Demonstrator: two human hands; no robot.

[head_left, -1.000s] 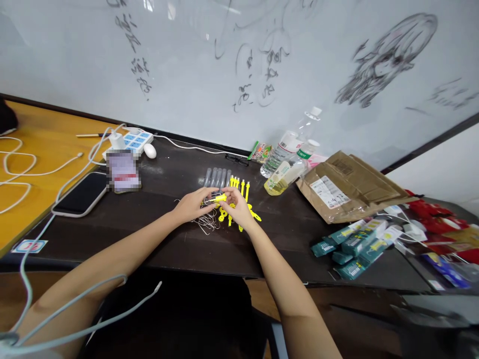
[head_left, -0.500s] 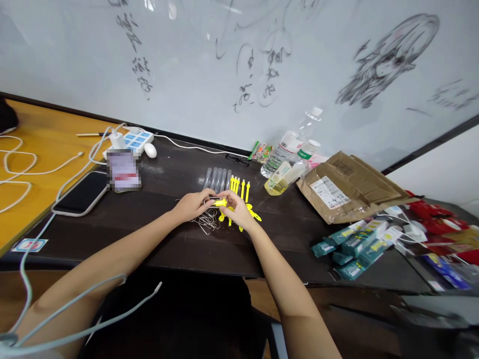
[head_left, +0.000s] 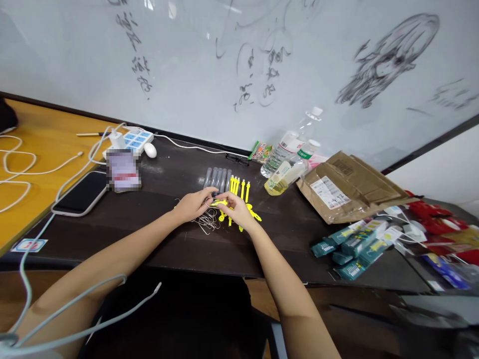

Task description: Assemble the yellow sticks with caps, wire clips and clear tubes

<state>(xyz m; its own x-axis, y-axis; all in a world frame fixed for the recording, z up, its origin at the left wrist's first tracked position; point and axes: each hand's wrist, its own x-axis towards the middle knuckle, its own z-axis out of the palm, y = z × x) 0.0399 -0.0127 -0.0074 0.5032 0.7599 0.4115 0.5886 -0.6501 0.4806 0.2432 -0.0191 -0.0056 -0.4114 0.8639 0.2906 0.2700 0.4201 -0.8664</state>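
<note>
My left hand [head_left: 192, 204] is closed, its fingertips pinching a thin bent metal wire [head_left: 208, 203] with a curved end. Facing it, my right hand [head_left: 237, 209] is closed on a yellow plastic piece [head_left: 217, 203], partly covered by the fingers. Wire and yellow piece meet between the hands; whether they are joined I cannot tell. Below my left fingers lies a loose heap of bent wires [head_left: 207, 222]. More yellow plastic pieces [head_left: 255, 213] lie beside and under my right hand, several in a row behind it. Clear tubes [head_left: 217, 178] lie side by side just beyond the fingertips.
To the right lie green boxes [head_left: 361, 244] and a brown paper bag [head_left: 348, 184]. Bottles [head_left: 286, 174] stand or lean near the whiteboard [head_left: 187, 65]. On the left are a phone [head_left: 81, 193], a power strip [head_left: 138, 141] and white cables [head_left: 35, 234]. Glasses [head_left: 237, 159] rest at the back.
The yellow piece and the wire have turned slightly between my fingers, and my right fingers now cover more of the piece. Both arms stay in nearly the same place.
</note>
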